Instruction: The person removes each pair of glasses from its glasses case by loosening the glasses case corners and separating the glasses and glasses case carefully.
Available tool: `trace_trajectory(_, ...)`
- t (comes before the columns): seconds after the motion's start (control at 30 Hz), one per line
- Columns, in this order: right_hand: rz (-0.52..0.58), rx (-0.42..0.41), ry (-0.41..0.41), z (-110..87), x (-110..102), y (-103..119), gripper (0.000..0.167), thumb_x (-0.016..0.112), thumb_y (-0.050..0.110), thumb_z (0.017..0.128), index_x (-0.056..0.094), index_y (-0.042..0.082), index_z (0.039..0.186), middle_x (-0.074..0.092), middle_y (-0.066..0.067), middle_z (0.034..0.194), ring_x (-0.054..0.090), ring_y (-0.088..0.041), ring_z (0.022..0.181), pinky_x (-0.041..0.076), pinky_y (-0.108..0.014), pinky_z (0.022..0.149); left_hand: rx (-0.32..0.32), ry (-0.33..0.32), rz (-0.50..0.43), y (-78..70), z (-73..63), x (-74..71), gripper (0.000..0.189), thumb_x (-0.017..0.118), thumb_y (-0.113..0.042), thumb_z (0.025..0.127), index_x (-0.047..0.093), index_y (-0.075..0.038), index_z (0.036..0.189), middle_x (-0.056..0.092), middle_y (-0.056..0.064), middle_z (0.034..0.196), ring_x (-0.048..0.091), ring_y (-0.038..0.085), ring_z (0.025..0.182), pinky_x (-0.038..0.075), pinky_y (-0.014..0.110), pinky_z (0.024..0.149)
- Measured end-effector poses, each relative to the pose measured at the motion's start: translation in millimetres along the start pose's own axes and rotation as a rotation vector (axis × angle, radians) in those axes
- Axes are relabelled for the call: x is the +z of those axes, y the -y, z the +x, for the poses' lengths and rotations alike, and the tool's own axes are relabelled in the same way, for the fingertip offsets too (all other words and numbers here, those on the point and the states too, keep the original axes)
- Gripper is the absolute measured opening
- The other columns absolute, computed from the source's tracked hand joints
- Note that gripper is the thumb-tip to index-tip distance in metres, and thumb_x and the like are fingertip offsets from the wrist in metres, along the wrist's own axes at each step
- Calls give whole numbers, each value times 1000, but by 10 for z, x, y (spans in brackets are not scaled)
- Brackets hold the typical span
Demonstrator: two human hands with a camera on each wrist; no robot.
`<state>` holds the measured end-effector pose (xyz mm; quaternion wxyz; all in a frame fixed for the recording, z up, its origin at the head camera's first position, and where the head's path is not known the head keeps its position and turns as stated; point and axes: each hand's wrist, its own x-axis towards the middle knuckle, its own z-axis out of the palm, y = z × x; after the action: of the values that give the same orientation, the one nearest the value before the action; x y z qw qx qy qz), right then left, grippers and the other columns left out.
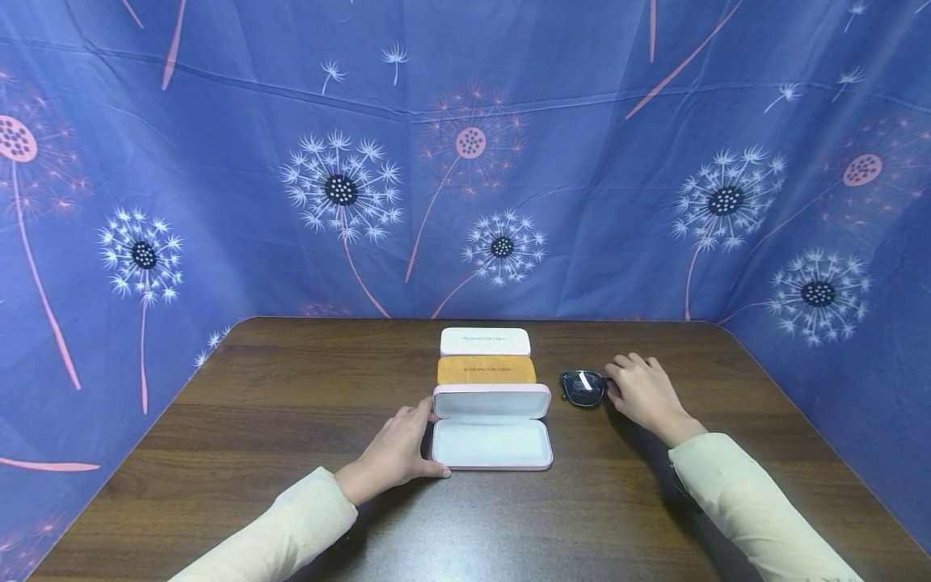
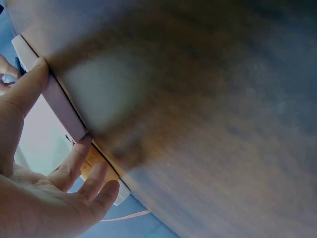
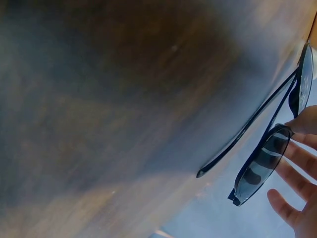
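Observation:
An open glasses case (image 1: 493,446) with a pale lining stands at the table's middle, its lid tipped up at the back. My left hand (image 1: 396,446) holds its left end, thumb at the front corner and index finger near the hinge. In the left wrist view, the other fingers spread loose beside the case wall (image 2: 64,113). To the right of the case, my right hand (image 1: 646,396) pinches dark sunglasses (image 1: 583,389). The right wrist view shows the thumb and fingertip at the bridge, between the lenses (image 3: 262,161), with a thin temple (image 3: 233,144) extended.
Directly behind the open case lies an orange-yellow case (image 1: 486,370) with printed lettering, and behind that a white case (image 1: 485,341). All are lined up on the brown wooden table (image 1: 291,388). Blue dandelion-print cloth (image 1: 582,162) hangs around the table's back and sides.

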<state>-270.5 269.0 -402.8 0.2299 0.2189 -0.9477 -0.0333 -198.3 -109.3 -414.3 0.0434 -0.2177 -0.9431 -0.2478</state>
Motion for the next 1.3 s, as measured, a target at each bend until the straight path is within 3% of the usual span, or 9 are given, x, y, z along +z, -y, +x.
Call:
trace_trajectory(0.9, 12, 39, 58, 36, 59, -15, 14, 68, 6, 73, 66, 6, 87, 63, -7, 82, 58, -27, 79, 42, -43, 64, 9, -7, -5, 20, -3, 5, 93, 87, -36, 53, 41, -3, 127, 64, 7, 108, 55, 28, 101, 45, 46, 85)
trace_trajectory(1.3, 41, 52, 52, 40, 54, -13, 10, 67, 10, 74, 62, 7, 81, 60, -7, 80, 56, -27, 78, 41, -45, 66, 5, -6, -7, 27, 1, 7, 94, 87, -36, 53, 41, -3, 128, 64, 7, 108, 55, 29, 103, 45, 47, 86)
